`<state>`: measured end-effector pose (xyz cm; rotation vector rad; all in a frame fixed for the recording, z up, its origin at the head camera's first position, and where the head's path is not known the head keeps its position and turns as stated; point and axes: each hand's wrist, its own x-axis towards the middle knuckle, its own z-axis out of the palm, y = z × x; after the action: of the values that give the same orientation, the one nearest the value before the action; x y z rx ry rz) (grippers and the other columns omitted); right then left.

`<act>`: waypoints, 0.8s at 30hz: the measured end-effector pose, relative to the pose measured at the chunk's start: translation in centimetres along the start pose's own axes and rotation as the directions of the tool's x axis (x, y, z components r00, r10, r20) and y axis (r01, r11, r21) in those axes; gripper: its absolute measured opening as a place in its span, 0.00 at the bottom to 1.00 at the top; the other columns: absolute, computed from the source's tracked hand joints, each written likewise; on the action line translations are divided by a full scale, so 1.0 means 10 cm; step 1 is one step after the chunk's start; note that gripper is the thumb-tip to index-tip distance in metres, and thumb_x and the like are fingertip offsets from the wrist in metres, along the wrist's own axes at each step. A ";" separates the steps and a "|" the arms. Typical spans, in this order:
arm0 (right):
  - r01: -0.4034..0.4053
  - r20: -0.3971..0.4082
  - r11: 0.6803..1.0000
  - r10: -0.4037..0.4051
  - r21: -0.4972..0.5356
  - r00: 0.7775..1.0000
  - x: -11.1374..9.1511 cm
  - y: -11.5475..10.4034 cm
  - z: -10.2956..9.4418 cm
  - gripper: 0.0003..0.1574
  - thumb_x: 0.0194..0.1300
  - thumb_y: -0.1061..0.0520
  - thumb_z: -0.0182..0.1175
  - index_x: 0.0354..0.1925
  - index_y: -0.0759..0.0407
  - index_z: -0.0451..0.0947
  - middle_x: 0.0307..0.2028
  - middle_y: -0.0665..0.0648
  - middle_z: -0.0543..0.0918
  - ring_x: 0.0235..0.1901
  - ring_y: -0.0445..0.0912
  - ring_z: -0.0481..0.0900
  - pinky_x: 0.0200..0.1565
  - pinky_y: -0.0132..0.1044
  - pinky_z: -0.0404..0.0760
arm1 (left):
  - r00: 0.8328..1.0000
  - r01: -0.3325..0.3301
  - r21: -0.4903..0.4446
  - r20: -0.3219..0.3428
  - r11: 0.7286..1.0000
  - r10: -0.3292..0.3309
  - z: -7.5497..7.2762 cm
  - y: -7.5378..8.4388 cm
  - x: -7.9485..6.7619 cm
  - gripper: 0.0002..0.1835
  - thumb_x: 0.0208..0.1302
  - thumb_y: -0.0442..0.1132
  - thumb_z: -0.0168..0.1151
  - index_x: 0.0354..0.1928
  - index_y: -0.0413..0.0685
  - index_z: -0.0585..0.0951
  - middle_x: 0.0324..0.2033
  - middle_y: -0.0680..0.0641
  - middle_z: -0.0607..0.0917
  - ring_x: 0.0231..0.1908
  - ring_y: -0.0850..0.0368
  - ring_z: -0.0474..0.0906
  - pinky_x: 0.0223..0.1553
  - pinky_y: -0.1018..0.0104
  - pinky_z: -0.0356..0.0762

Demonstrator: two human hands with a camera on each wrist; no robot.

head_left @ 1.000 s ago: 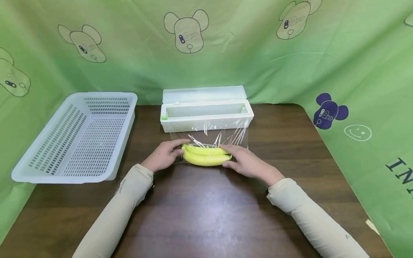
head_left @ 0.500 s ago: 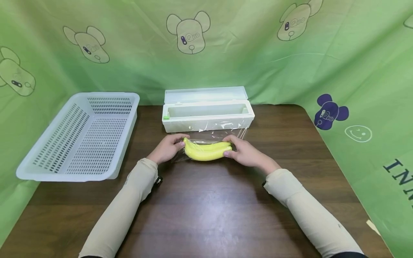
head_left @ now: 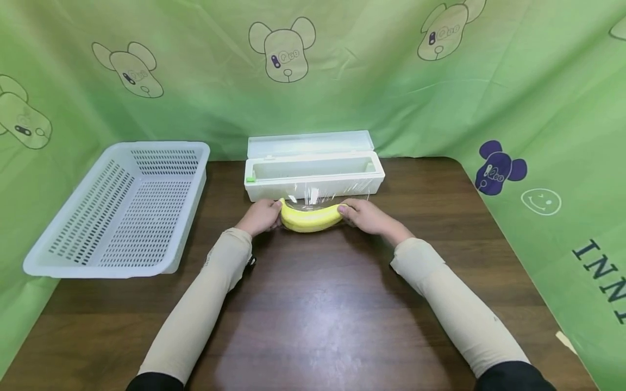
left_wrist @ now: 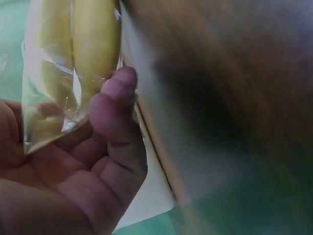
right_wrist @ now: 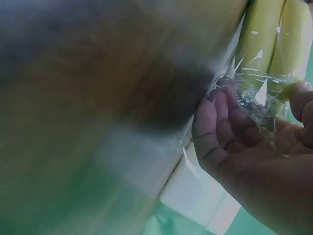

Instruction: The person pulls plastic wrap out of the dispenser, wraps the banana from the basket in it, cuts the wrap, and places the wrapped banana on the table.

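Two yellow bananas [head_left: 311, 219], side by side in clear cling film [right_wrist: 261, 93], are held just in front of a white cling film box [head_left: 269, 190]. My left hand [head_left: 260, 216] grips their left end, fingers curled beneath with the film lying over the palm. At the other end, my right hand [head_left: 367, 215] holds the bananas with its thumb on top and the fingers bunched against crumpled film. A shiny stretch of film still runs from the bananas up to the box front. The box lid [head_left: 310, 142] stands raised at the back.
To the left stands a white slatted plastic basket [head_left: 188, 217] on the dark wooden table [head_left: 313, 315]. A green printed curtain [head_left: 362, 98] hangs behind and along both sides. A small green piece [head_left: 250, 179] sits on the box's left end.
Both hands have moved the bananas away from me toward the box, turning them over in the film. The film stretch between bananas and box has become shorter.
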<state>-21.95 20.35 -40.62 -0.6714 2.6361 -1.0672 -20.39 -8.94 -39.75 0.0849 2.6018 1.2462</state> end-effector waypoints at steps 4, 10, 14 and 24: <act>-0.056 0.038 0.998 0.055 0.021 0.998 0.11 0.02 -0.04 0.21 0.81 0.52 0.49 0.34 0.64 0.76 0.22 0.53 0.74 0.24 0.45 0.70 0.35 0.40 0.71 | 0.999 0.038 0.145 -0.026 0.989 -0.034 -0.02 0.04 0.09 0.27 0.79 0.49 0.40 0.28 0.44 0.82 0.21 0.49 0.81 0.27 0.53 0.75 0.35 0.60 0.73; -0.128 0.047 0.992 0.128 0.006 0.991 0.23 -0.01 -0.10 0.23 0.82 0.52 0.46 0.29 0.63 0.73 0.23 0.52 0.70 0.28 0.47 0.69 0.37 0.41 0.70 | 0.992 0.108 0.301 -0.099 0.947 -0.082 -0.06 0.10 0.19 0.25 0.75 0.55 0.41 0.24 0.50 0.77 0.34 0.45 0.85 0.39 0.48 0.79 0.44 0.49 0.76; -0.215 -0.043 0.977 0.215 0.003 0.976 0.30 -0.07 -0.09 0.25 0.80 0.49 0.48 0.28 0.61 0.73 0.24 0.54 0.71 0.29 0.48 0.70 0.35 0.41 0.71 | 0.987 0.125 0.313 -0.135 0.941 -0.086 -0.09 0.11 0.22 0.24 0.73 0.55 0.44 0.21 0.51 0.73 0.37 0.44 0.84 0.41 0.47 0.78 0.44 0.48 0.76; -0.268 -0.367 0.960 0.220 -0.085 0.904 0.23 -0.21 -0.10 0.26 0.76 0.43 0.54 0.31 0.61 0.83 0.23 0.56 0.77 0.32 0.54 0.74 0.38 0.47 0.73 | 0.968 0.080 0.181 -0.248 0.980 -0.034 -0.30 -0.03 0.08 0.26 0.73 0.58 0.47 0.38 0.45 0.86 0.43 0.41 0.85 0.43 0.42 0.80 0.43 0.48 0.76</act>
<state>-23.59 18.51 -38.45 -0.1654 3.0166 -1.0238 -21.86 -11.26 -38.32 -0.1156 2.9061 1.0441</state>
